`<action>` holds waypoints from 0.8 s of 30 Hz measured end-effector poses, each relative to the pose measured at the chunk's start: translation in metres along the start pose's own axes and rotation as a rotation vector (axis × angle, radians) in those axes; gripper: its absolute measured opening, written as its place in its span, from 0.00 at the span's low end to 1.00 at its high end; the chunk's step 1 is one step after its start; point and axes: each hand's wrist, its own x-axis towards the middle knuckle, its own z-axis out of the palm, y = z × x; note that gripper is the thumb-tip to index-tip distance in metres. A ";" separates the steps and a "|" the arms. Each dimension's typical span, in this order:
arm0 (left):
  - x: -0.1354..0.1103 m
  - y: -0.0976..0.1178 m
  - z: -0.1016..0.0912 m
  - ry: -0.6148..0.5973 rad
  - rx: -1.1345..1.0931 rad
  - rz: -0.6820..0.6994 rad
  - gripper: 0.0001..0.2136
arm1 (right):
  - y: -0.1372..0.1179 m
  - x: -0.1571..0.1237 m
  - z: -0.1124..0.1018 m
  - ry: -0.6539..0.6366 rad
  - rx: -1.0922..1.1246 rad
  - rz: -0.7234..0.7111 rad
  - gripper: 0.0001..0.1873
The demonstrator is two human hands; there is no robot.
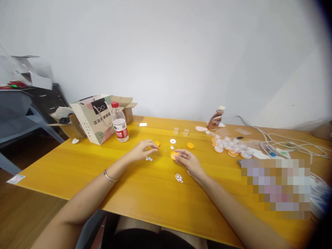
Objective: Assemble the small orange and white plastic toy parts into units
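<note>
My left hand (143,150) hovers over the yellow wooden table (77,169), its fingers curled together and nothing visible in them. Its fingertips are close to a small orange cap (157,143). My right hand (186,161) grips a round orange cap (174,155) by its edge. Between the hands lie several small white discs (148,158), and a white punched sprue piece (178,178) rests below my right hand. Farther back are a white ring (173,141), another orange cap (190,145), and two small clear cups (181,131).
A heap of orange-and-clear assembled pieces (228,146) sits at the right. A water bottle (119,127), paper bag (93,119) and cardboard box (126,109) stand back left. A brown drink bottle (215,118) and white cables (290,145) lie farther right. A pixelated patch (275,188) covers the front right.
</note>
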 end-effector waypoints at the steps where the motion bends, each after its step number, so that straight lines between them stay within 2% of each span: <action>1: -0.001 -0.006 -0.004 -0.064 0.005 -0.024 0.09 | 0.000 0.001 0.000 0.005 0.003 0.005 0.17; 5: -0.008 -0.025 -0.013 -0.308 0.011 -0.080 0.08 | 0.002 0.002 -0.002 0.012 0.002 -0.001 0.17; 7: -0.010 -0.031 -0.015 -0.373 -0.003 -0.099 0.07 | 0.002 0.002 -0.004 0.025 0.000 -0.014 0.17; 16: -0.013 -0.044 -0.016 -0.390 -0.076 -0.150 0.07 | 0.002 0.003 -0.006 -0.004 -0.033 -0.049 0.17; 24: -0.013 -0.043 -0.013 -0.337 0.024 -0.189 0.06 | 0.010 0.004 -0.005 -0.055 0.016 -0.027 0.19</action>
